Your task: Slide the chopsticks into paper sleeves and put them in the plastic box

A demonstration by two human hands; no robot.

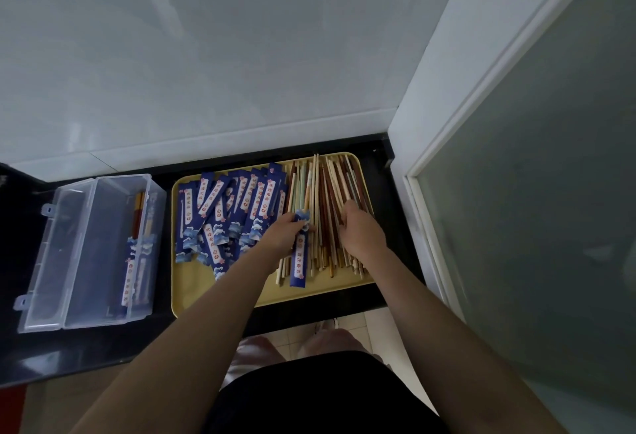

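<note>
white wall [223, 37], black counter [86, 347]

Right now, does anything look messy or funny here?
Nothing is broken or spilled. The blue paper sleeves lie jumbled at mixed angles on the yellow tray, while the loose chopsticks beside them lie roughly in line.

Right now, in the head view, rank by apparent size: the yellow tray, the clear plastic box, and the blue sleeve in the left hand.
1. Yellow tray
2. Clear plastic box, open lid included
3. Blue sleeve that the left hand grips, smallest
</note>
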